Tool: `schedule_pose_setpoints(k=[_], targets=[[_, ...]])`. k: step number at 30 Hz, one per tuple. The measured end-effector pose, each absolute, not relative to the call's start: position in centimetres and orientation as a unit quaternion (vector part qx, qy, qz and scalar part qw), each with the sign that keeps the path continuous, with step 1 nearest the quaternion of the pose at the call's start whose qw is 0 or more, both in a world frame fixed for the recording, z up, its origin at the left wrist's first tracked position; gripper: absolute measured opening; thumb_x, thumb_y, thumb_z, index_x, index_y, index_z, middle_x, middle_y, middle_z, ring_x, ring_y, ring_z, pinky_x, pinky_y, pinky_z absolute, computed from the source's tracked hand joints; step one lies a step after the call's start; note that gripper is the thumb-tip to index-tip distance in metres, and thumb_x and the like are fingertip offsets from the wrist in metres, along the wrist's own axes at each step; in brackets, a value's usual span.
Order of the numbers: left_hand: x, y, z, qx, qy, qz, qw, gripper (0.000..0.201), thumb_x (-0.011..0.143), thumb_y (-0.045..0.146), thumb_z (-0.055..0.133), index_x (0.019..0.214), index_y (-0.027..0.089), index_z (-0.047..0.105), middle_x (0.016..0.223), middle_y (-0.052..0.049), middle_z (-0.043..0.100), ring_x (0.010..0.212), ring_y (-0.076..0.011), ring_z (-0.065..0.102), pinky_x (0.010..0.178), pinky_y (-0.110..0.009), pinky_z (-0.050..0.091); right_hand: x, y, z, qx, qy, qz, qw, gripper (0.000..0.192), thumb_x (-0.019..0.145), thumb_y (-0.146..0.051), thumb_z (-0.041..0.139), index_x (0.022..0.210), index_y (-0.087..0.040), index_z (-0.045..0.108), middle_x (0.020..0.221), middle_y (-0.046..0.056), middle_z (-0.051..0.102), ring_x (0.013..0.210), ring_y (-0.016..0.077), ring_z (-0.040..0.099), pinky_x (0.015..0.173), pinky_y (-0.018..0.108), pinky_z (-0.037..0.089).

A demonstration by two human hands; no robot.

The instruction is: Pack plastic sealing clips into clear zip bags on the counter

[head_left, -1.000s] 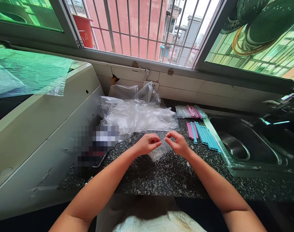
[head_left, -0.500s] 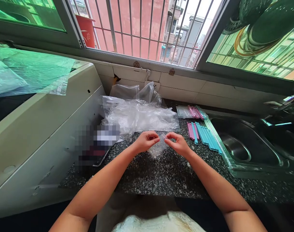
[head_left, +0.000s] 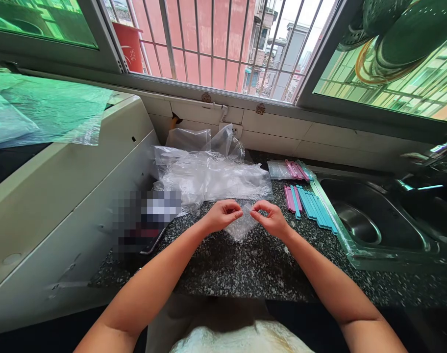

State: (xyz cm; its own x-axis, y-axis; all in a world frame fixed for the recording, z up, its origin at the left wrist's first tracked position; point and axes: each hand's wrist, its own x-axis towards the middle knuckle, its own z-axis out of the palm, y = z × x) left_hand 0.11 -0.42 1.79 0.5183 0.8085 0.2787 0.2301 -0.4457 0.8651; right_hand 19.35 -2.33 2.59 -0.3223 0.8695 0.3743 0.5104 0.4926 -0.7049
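Both hands pinch a small clear plastic bag (head_left: pixel 241 226) above the speckled countertop (head_left: pixel 245 264) — left hand (head_left: pixel 222 214) and right hand (head_left: pixel 270 219) each closed on an upper corner. The bag's contents are hard to make out. Since half a second ago, the pose has barely changed — the bag hangs slightly lower.

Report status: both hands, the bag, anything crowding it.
Left hand and right hand each pinch the small clear bag. Bag over the counter. Plastic pile behind; coloured sticks right, apart.
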Motion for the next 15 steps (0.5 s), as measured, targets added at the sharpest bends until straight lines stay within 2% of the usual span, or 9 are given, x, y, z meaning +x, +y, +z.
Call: schedule_pose_setpoints(k=[8,15], targets=[[0.08,-0.55,1.82,0.782,0.349,0.354,0.375,0.020,0.076,0.028,0.055,0.063,0.013,0.058,0.058,0.002,0.047,0.056,-0.0078,0.040,0.052,-0.021,0.033,19.11,-2.72,2.89,-0.428,-0.804,0.215,0.353,0.015,0.079,-0.024,0.054,0.065,-0.019,0.055,0.067,0.001,0.059,0.068,0.0143,0.051,0.066,0.029,0.039],[0.16,-0.51,1.79,0.762,0.341,0.388,0.389,0.016,0.075,0.024,0.055,0.066,0.012,0.059,0.060,0.001,0.049,0.057,-0.0081,0.041,0.054,-0.021,0.035,18.70,-3.03,2.80,-0.412,-0.829,0.198,0.322,0.014,0.080,-0.022,0.053,0.066,-0.019,0.055,0.065,0.001,0.059,0.066,0.0142,0.049,0.065,0.029,0.038]])
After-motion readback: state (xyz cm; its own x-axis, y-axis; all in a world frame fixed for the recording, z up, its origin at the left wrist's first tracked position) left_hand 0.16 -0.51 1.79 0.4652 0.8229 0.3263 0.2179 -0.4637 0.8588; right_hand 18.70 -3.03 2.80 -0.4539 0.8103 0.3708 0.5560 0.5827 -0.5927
